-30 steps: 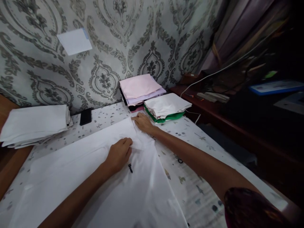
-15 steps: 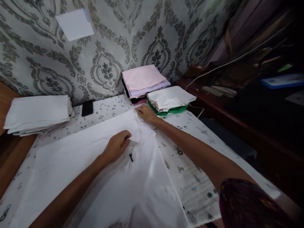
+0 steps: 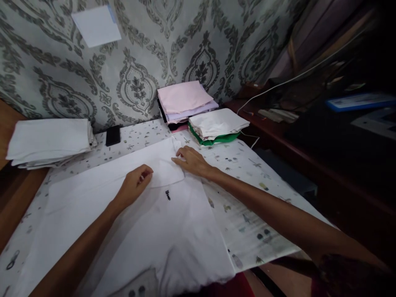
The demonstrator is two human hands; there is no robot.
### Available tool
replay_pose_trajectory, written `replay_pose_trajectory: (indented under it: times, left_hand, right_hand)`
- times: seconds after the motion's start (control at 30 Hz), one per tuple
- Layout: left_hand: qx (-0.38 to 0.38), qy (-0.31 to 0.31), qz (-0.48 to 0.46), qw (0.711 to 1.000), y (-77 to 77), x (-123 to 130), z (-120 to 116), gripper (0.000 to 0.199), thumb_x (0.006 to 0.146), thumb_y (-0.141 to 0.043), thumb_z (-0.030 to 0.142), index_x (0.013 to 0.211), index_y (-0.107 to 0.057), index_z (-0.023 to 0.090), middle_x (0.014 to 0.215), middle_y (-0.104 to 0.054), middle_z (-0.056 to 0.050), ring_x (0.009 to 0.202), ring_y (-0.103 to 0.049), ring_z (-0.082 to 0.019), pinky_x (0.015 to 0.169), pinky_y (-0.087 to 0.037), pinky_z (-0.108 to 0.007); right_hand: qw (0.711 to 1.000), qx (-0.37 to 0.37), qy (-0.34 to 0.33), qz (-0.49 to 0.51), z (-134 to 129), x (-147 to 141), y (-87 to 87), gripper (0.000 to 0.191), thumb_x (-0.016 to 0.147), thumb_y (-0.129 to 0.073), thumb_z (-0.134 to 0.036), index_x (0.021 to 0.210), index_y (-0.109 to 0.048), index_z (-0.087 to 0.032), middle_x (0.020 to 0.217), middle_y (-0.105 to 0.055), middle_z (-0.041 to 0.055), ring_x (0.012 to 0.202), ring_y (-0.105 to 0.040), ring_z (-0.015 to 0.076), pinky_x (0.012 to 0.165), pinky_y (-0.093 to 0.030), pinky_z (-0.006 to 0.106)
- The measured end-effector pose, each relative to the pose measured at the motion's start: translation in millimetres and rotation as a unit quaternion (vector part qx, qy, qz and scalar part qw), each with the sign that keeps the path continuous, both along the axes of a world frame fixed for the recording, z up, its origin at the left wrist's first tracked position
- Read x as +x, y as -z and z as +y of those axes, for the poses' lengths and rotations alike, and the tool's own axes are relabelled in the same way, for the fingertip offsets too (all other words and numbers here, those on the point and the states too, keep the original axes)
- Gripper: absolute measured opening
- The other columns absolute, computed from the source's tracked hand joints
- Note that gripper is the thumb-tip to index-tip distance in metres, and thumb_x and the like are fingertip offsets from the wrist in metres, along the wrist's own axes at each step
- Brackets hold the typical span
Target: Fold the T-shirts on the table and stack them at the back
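A white garment (image 3: 139, 235) lies spread over a pale bed or table cover (image 3: 247, 173) printed with small motifs, and takes up most of the near and middle part of it. A small dark print (image 3: 167, 195) shows on the garment, just below the curved edge of a flap of white cloth (image 3: 167, 171).

The left hand (image 3: 134, 183) is at the left end of this flap, its fingers curled towards the thumb with a small gap inside the curl; whether the fingertips pinch any cloth cannot be told. The right hand (image 3: 193, 161) is at the flap's other side, by the garment's far right corner, palm down, with the fingers bent and the thumb reaching out apart from them, over the white cloth.

Beyond the garment, a dark phone (image 3: 113, 135) lies flat on the cover. To its left is a stack of folded white cloths (image 3: 49, 140). Near the wall (image 3: 136, 62), a folded pile with pink cloth on top (image 3: 185, 97) sits just beside another pile, white above green (image 3: 218, 123). A white cable (image 3: 278, 86) runs past them, and a sheet of paper (image 3: 97, 25) is on the patterned wall.
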State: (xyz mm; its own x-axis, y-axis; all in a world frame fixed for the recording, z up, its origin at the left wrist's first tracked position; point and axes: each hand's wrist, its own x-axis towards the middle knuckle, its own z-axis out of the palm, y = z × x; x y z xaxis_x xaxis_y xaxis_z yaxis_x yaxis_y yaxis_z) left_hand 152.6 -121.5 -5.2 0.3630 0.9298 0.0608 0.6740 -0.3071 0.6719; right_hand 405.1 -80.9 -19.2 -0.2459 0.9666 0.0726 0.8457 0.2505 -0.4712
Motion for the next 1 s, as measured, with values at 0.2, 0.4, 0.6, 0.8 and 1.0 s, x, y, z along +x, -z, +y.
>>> replay_pose_trajectory:
  times: [0.2,0.4,0.6,0.8,1.0]
  left_hand:
    - [0.053,0.054,0.17,0.983,3.6,-18,-19,0.027,0.084,-0.06,0.035,0.109,-0.059,0.025,0.112,-0.064,-0.006,0.103,-0.058,-0.025,0.084,-0.049,-0.037]
    - [0.091,0.01,0.227,0.969,6.5,-6,-14,0.023,0.09,-0.041,0.019,0.102,-0.061,0.022,0.104,-0.067,-0.008,0.098,-0.06,-0.025,0.077,-0.047,-0.036]
    - [0.057,-0.078,0.188,0.977,-18.6,-10,8,0.02,0.085,-0.046,0.021,0.097,-0.063,0.023,0.087,-0.069,-0.002,0.076,-0.06,-0.02,0.068,-0.042,-0.031]
    - [0.068,-0.085,0.238,0.965,-40.4,-11,7,0.022,0.081,-0.049,0.017,0.097,-0.063,0.023,0.093,-0.07,-0.004,0.082,-0.062,-0.021,0.068,-0.041,-0.032]
    - [0.058,-0.02,0.259,0.964,-39.4,-13,-12,0.025,0.084,-0.043,0.015,0.098,-0.062,0.023,0.102,-0.07,-0.003,0.091,-0.062,-0.021,0.072,-0.041,-0.032]
  right_hand:
    - [0.989,0.039,-0.144,-0.017,-45,1,3.4,0.06,0.08,-0.073,-0.042,0.131,-0.052,-0.02,0.116,-0.056,0.0109,0.106,-0.054,0.0285,0.086,-0.046,0.039]
    - [0.992,0.085,-0.08,-0.057,-54,-14,18.1,0.028,0.089,-0.048,-0.012,0.112,-0.063,-0.016,0.109,-0.059,0.0117,0.099,-0.056,0.0244,0.083,-0.045,0.035]
    - [0.994,0.082,0.017,0.063,-35,-13,9.8,0.028,0.084,-0.047,-0.008,0.101,-0.068,-0.016,0.099,-0.06,0.0068,0.075,-0.057,0.017,0.073,-0.046,0.03]
    - [0.978,0.14,0.031,0.151,-28,-8,-7.7,0.029,0.077,-0.048,-0.004,0.091,-0.07,-0.018,0.093,-0.058,0.0046,0.07,-0.054,0.016,0.073,-0.046,0.03]
    - [0.987,0.107,0.001,0.119,-52,-8,-6.1,0.032,0.078,-0.046,-0.003,0.093,-0.07,-0.017,0.095,-0.06,0.0056,0.076,-0.057,0.0164,0.075,-0.045,0.029]
